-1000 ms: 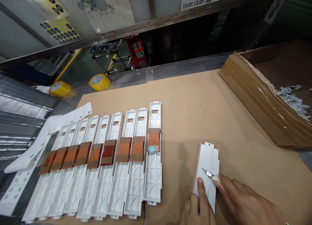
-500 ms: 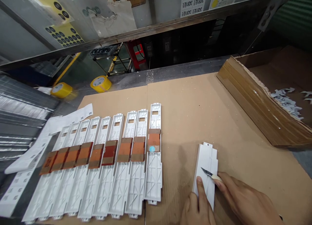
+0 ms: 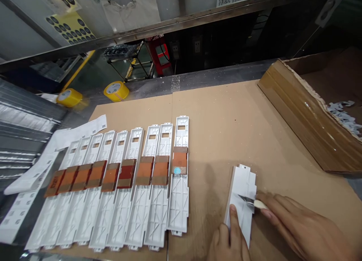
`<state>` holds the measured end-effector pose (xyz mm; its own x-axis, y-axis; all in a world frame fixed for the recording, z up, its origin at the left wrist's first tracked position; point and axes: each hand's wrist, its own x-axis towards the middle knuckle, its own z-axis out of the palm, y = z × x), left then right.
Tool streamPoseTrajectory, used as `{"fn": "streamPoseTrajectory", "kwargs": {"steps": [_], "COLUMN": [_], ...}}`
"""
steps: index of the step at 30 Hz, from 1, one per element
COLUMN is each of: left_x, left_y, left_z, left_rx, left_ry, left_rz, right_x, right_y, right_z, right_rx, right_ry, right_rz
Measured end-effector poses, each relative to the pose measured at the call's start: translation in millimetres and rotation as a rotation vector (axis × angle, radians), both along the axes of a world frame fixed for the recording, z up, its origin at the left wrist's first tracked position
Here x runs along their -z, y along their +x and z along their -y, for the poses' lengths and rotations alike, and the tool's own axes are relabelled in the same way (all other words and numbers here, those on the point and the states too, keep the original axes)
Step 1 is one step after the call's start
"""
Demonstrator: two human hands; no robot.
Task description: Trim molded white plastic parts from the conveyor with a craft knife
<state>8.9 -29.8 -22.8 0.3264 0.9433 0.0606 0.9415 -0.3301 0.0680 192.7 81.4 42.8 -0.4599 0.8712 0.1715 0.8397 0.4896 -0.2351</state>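
In front of me, at the lower right, a white plastic panel (image 3: pixel 243 185) lies smooth face up, with a stepped right edge. My left hand (image 3: pixel 229 240) grips its near end, the index finger stretched along the top face and the other fingers curled at the side. A craft knife (image 3: pixel 258 204) with a pale handle is pinched in my right hand (image 3: pixel 294 223). Its blade lies over the panel's face, pointing left; whether the tip touches cannot be made out. Left of my hands, several white ribbed strips (image 3: pixel 178 200) lie side by side, each crossed by a reddish-brown block (image 3: pixel 180 158).
Brown cardboard sheeting (image 3: pixel 215 114) covers the bench. At the right stands a cardboard box (image 3: pixel 299 118) containing white plastic scraps (image 3: pixel 343 114). Two yellow tape rolls (image 3: pixel 116 91) sit at the back left, near printed paper sheets (image 3: pixel 28 178). A metal rail (image 3: pixel 135 33) crosses behind.
My right hand and the knife have shifted slightly right, and the hand lies flatter. The left hand keeps its hold on the panel. The whole view has shifted a little.
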Motion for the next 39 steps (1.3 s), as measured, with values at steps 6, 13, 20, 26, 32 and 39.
{"fn": "streamPoseTrajectory", "kwargs": {"steps": [6, 13, 20, 26, 32, 39], "left_x": [-2.0, -2.5, -3.6, -5.0, -6.3, -6.1], "left_y": [-0.3, -0.2, 0.7, 0.3, -0.2, 1.4], "left_z": [-1.0, -1.7, -2.1, -3.7, -4.9, -3.7], "left_rx": [-0.014, -0.006, -0.011, -0.009, 0.000, -0.024], "left_ry": [0.073, 0.107, 0.117, 0.147, 0.151, 0.154], "left_rz": [-0.010, 0.008, 0.012, 0.004, 0.002, -0.008], "right_x": [13.6, 21.5, 23.3, 26.1, 24.8, 27.2], "right_y": [11.1, 12.7, 13.8, 18.2, 14.5, 16.0], "right_z": [6.0, 8.4, 9.7, 10.5, 10.9, 13.7], "right_rx": [-0.181, -0.179, -0.197, -0.201, -0.160, -0.143], "right_ry": [0.160, 0.117, 0.139, 0.123, 0.056, 0.050], "right_rz": [0.267, 0.284, 0.344, 0.318, 0.270, 0.265]}}
